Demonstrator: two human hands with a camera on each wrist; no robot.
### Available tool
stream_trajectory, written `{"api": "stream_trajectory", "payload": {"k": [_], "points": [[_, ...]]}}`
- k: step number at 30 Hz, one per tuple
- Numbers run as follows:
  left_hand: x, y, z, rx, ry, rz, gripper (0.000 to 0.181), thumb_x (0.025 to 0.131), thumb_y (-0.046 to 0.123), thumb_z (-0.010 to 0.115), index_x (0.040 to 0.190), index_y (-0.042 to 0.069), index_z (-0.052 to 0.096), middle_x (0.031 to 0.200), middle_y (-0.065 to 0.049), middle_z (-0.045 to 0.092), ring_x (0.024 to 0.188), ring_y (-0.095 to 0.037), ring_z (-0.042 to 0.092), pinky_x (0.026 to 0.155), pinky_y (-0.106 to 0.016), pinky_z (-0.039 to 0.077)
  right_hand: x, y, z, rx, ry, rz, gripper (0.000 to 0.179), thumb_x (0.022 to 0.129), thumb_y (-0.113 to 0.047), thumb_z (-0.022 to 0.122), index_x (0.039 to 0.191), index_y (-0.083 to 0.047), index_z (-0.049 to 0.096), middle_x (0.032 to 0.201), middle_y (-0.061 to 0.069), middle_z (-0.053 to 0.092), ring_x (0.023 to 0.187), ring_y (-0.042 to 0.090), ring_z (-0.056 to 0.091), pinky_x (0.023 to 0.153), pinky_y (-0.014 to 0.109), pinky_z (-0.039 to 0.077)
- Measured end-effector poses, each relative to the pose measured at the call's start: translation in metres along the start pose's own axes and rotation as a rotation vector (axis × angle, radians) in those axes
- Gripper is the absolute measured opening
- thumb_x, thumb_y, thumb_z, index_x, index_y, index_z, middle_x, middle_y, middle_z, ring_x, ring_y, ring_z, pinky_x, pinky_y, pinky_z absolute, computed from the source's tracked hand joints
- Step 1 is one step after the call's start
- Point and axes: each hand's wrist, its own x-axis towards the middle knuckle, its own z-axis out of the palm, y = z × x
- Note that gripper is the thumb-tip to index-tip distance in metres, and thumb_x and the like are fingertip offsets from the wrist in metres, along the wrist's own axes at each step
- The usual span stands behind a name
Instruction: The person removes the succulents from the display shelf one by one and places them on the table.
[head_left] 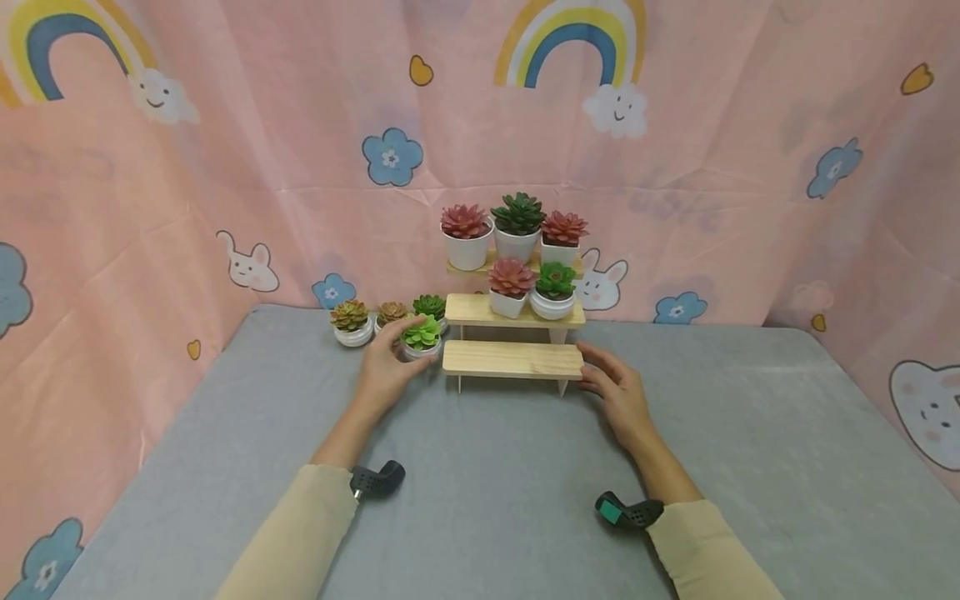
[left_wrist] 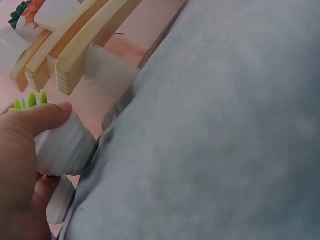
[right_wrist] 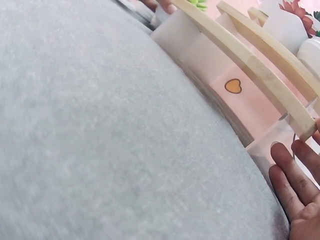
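My left hand grips a small light-green succulent in a ribbed white pot, just left of the wooden tiered stand. In the left wrist view, the thumb presses the near side of the white pot, which sits low at the table surface; the far fingers are partly hidden. My right hand touches the right end of the stand's lowest step. The right wrist view shows its fingers mostly straight beside the stand's pale leg. Two succulents, one pink and one green, occupy the middle step.
Three larger potted succulents stand on the top step, including a dark green one. Left of the stand are an orange-green succulent, a brownish one and a green one. Behind the grey table hangs a pink printed curtain.
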Motion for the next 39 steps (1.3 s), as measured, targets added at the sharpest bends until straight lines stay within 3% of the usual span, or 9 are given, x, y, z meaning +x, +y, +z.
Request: {"api": "stream_trajectory", "payload": {"k": [3, 7, 11, 13, 17, 25, 32, 39], "points": [[-0.001, -0.004, 0.002, -0.005, -0.038, -0.016, 0.060, 0.078, 0.005, 0.085, 0.134, 0.015, 0.064, 0.143, -0.011, 0.057, 0.140, -0.031, 0.048, 0.114, -0.052, 0.045, 0.000, 0.000, -0.001, -0.005, -0.002, -0.004, 0.041, 0.106, -0.013, 0.050, 0.143, 0.003, 0.052, 0.145, 0.026, 0.054, 0.101, -0.007, 0.063, 0.085, 0.013, 0.055], [0.000, -0.008, 0.004, 0.007, -0.067, -0.032, 0.061, 0.079, 0.006, 0.085, 0.135, 0.017, 0.063, 0.146, -0.011, 0.055, 0.139, -0.032, 0.049, 0.113, -0.052, 0.046, 0.000, 0.002, -0.001, -0.019, 0.001, -0.006, 0.041, 0.106, -0.014, 0.050, 0.143, 0.002, 0.053, 0.144, 0.026, 0.054, 0.102, -0.007, 0.063, 0.085, 0.013, 0.056], [0.000, -0.009, 0.004, 0.079, -0.089, -0.029, 0.059, 0.084, 0.012, 0.083, 0.138, 0.020, 0.059, 0.143, -0.009, 0.057, 0.106, -0.031, 0.060, 0.088, -0.043, 0.054, 0.000, 0.003, -0.002, -0.021, 0.010, -0.010, 0.041, 0.106, -0.014, 0.050, 0.143, 0.003, 0.053, 0.144, 0.026, 0.055, 0.102, -0.007, 0.063, 0.085, 0.014, 0.056], [0.001, -0.008, 0.004, 0.112, -0.105, -0.030, 0.057, 0.087, 0.015, 0.080, 0.139, 0.021, 0.058, 0.139, -0.008, 0.059, 0.084, -0.027, 0.055, 0.071, -0.038, 0.048, -0.001, 0.003, -0.002, -0.015, 0.009, -0.007, 0.040, 0.106, -0.013, 0.050, 0.143, 0.003, 0.053, 0.144, 0.026, 0.055, 0.102, -0.007, 0.063, 0.085, 0.015, 0.056], [0.001, -0.004, 0.000, 0.165, -0.137, -0.054, 0.055, 0.090, 0.018, 0.077, 0.141, 0.022, 0.056, 0.127, -0.009, 0.063, 0.063, -0.018, 0.044, 0.058, -0.029, 0.040, -0.001, 0.004, -0.001, 0.001, 0.003, 0.002, 0.040, 0.105, -0.012, 0.050, 0.142, 0.003, 0.053, 0.145, 0.025, 0.055, 0.101, -0.006, 0.064, 0.085, 0.016, 0.056], [0.012, 0.007, -0.003, 0.216, -0.188, -0.069, 0.056, 0.086, 0.019, 0.081, 0.137, 0.026, 0.060, 0.129, -0.004, 0.065, 0.072, -0.017, 0.047, 0.065, -0.030, 0.042, 0.000, 0.001, -0.002, 0.010, 0.010, -0.003, 0.040, 0.106, -0.012, 0.049, 0.142, 0.004, 0.052, 0.145, 0.026, 0.054, 0.100, -0.006, 0.064, 0.085, 0.015, 0.056], [0.013, 0.002, -0.001, 0.147, -0.173, -0.111, 0.056, 0.087, 0.017, 0.081, 0.137, 0.025, 0.060, 0.102, -0.008, 0.063, 0.065, -0.018, 0.045, 0.059, -0.031, 0.040, 0.000, 0.002, 0.000, 0.025, -0.001, -0.002, 0.041, 0.105, -0.011, 0.050, 0.142, 0.005, 0.052, 0.145, 0.027, 0.054, 0.099, -0.006, 0.064, 0.085, 0.015, 0.056], [0.011, -0.003, 0.001, 0.107, -0.150, -0.107, 0.055, 0.090, 0.016, 0.076, 0.140, 0.027, 0.057, 0.088, -0.007, 0.056, 0.063, -0.018, 0.043, 0.058, -0.029, 0.039, 0.000, 0.001, -0.001, 0.018, 0.002, -0.004, 0.041, 0.105, -0.012, 0.050, 0.143, 0.004, 0.052, 0.145, 0.026, 0.054, 0.100, -0.006, 0.064, 0.085, 0.015, 0.056]]}}
